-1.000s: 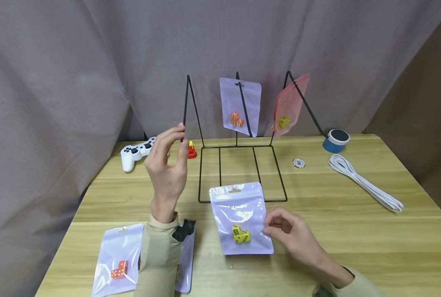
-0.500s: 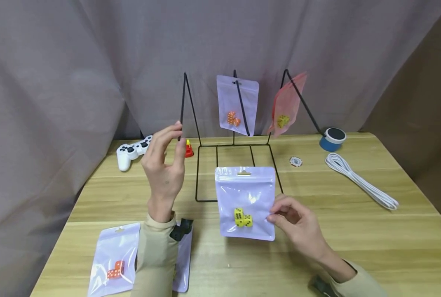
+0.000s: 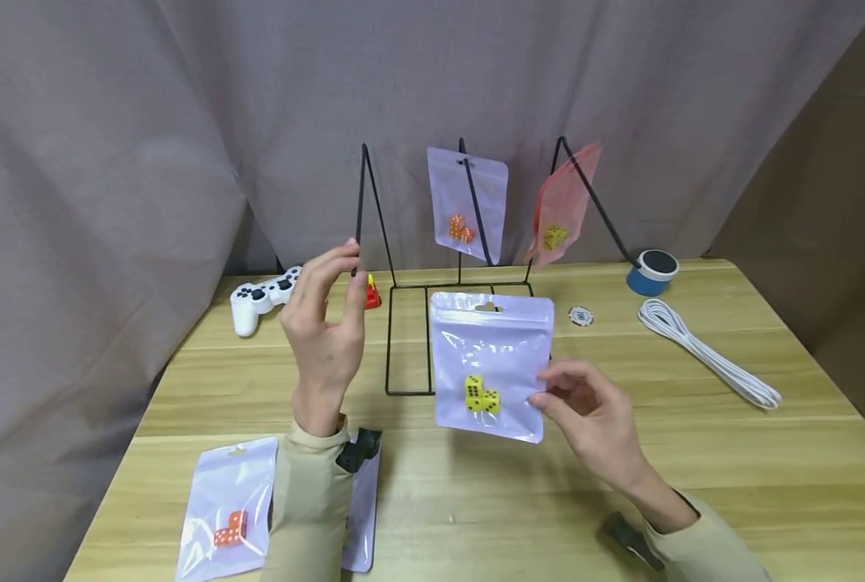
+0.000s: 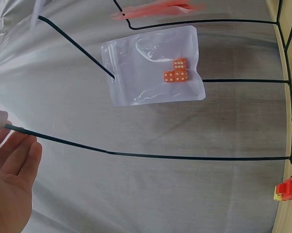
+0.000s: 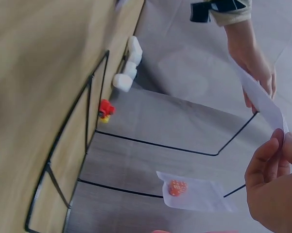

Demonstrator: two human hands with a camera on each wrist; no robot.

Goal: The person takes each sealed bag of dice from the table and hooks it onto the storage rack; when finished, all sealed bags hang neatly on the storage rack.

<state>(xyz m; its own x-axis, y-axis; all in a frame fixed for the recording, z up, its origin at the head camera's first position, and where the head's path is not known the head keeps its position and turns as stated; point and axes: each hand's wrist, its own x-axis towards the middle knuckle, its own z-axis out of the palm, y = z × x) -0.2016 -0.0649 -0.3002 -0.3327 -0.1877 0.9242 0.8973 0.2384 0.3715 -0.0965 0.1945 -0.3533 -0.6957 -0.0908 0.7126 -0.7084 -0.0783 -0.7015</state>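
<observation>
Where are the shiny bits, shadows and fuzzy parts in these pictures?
Head view: white glare on the held bag, with a soft shadow on the table below it; left wrist view: a bright curved shine on the hanging bag; right wrist view: the table looks smeary, and the white controller is a fuzzy blob.

Wire rack [image 3: 428,347] sits at the back of the worktop [image 3: 476,533], curtain [image 3: 294,105] behind it, a dice bag [image 3: 454,198] on its middle hook [image 3: 478,214], another dice bag [image 3: 567,204] on its right hook [image 3: 597,202], left grip [image 3: 325,319] at its left hook [image 3: 362,190]. Right grip [image 3: 592,420] has a third bag [image 3: 491,347] before the rack; two more bags [image 3: 225,485] lie front-left of it. Toy [image 3: 372,296] and controller [image 3: 259,296] are left of it; chip [image 3: 581,316], cylinder [image 3: 651,280] and cable [image 3: 705,352] right.
</observation>
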